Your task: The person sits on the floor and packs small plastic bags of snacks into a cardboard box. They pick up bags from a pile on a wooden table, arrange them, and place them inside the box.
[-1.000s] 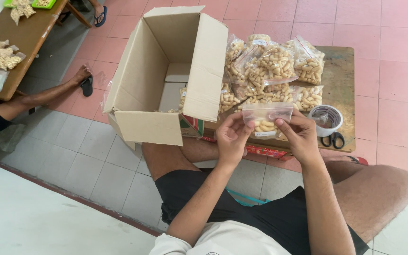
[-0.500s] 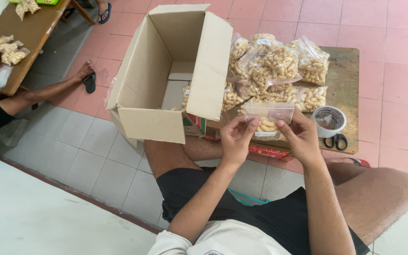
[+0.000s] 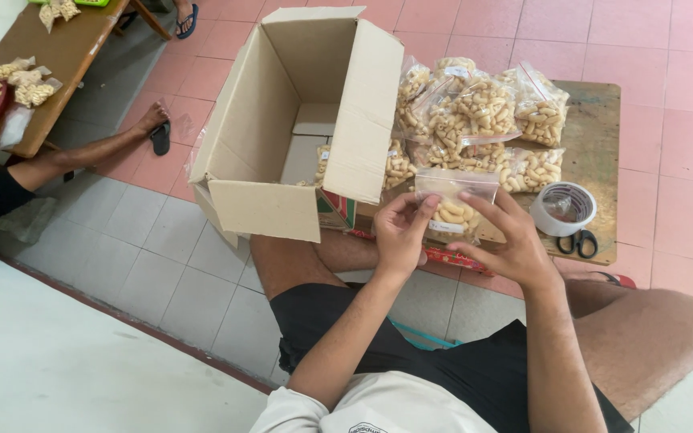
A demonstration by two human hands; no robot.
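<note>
Head view: left hand [image 3: 399, 232] and right hand [image 3: 515, 244] pinch a small clear plastic bag of pale curled snacks [image 3: 452, 208] by its top edge, fingers closed, above the low wooden table [image 3: 595, 132], beside the open brown cardboard box [image 3: 282, 136].

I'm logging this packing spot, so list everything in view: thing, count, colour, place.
small snack bag: one, clear with pale yellow snacks, held in both hands
filled snack bags: a pile, count unclear, clear, on the low table
low table: one, brown wood, right of the box
cardboard box: one, brown, open, left of the pile
tape roll: one, white, on the table's near right
scissors: one, black, beside the tape
second table: one, brown, upper left, with snacks
another person's leg: left, on the floor
left hand: pinching the bag
right hand: pinching the bag
</note>
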